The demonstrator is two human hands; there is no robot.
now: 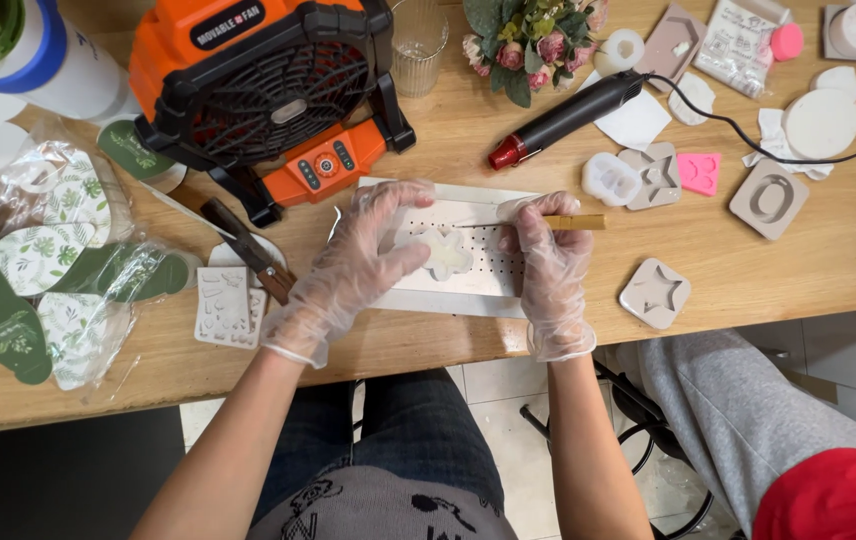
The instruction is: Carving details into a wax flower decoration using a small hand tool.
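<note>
Both my hands wear clear plastic gloves. My left hand [358, 262] rests on a white perforated tray [473, 295] and steadies a pale flower-shaped cast piece [447, 252] with its fingers. My right hand [551, 262] grips a thin tool with a yellowish wooden handle [576, 222]; its fine metal tip points left, above the flower piece. The tray lies on the wooden table [748, 270] right in front of me.
An orange and black portable fan [268, 90] stands behind the tray. A black heat gun [563, 118], several silicone moulds [655, 292], a small bouquet [533, 38] and a glass [418, 40] lie around. Leaf-print bags [58, 250] sit left. Another person's grey-trousered leg [748, 410] is at right.
</note>
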